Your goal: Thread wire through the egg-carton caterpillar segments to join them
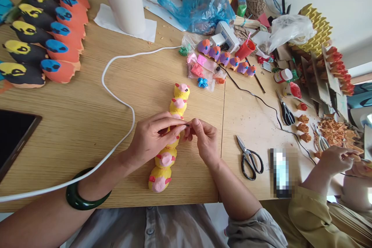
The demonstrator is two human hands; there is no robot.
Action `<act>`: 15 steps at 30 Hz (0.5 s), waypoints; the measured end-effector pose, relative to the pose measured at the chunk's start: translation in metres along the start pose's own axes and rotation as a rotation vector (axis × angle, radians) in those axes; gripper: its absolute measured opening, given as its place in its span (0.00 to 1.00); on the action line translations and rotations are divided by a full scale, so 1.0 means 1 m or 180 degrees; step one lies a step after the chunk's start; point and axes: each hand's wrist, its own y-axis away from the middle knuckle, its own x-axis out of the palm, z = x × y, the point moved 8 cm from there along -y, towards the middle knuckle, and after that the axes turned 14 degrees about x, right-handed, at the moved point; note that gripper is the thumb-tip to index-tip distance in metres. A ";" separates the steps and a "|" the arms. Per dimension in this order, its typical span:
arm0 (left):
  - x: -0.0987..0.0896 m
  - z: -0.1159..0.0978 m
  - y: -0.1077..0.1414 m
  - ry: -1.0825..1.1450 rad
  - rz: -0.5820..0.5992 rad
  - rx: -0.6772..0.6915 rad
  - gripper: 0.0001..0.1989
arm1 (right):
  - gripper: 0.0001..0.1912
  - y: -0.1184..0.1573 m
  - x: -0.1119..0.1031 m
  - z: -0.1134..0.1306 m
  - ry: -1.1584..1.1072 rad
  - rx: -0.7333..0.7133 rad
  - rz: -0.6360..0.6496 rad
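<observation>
A row of yellow clay-covered bumps (163,172) with pink patches and small red pieces lies lengthwise on the table, like an egg-carton strip. The farthest bump also carries a small black mark. Over its middle, my left hand (155,133) is closed, thumb and fingertips pinching a tiny dark piece (187,125) that looks like black clay. My right hand (205,139), just right of the row, is closed too, its thumb and fingers pinched at the other side of this dark piece. Both hands partly hide the middle bumps.
Black-handled scissors (250,159) and a blurred phone (281,174) lie to the right. Small bags of coloured clay (200,69) and a purple-orange strip (225,58) sit beyond. A white cable (130,108) crosses at left. A co-worker's hand (334,161) works at far right.
</observation>
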 end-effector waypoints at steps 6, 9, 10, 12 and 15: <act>-0.002 -0.002 -0.004 -0.0030 -0.0020 0.0063 0.09 | 0.17 -0.004 -0.003 -0.005 -0.0250 0.0114 -0.0045; -0.003 0.001 -0.003 -0.0118 -0.0014 -0.0022 0.11 | 0.18 -0.007 -0.008 -0.010 -0.0341 0.0141 -0.0157; -0.003 0.002 -0.003 -0.0142 -0.0014 -0.0042 0.10 | 0.19 -0.007 -0.009 -0.011 -0.0340 0.0152 -0.0165; -0.004 0.003 -0.003 -0.0155 -0.0021 -0.0068 0.10 | 0.21 -0.008 -0.011 -0.011 -0.0346 0.0138 -0.0200; -0.007 0.005 -0.003 -0.0129 -0.0046 -0.0182 0.09 | 0.18 -0.010 -0.018 -0.008 -0.0362 0.0056 -0.0377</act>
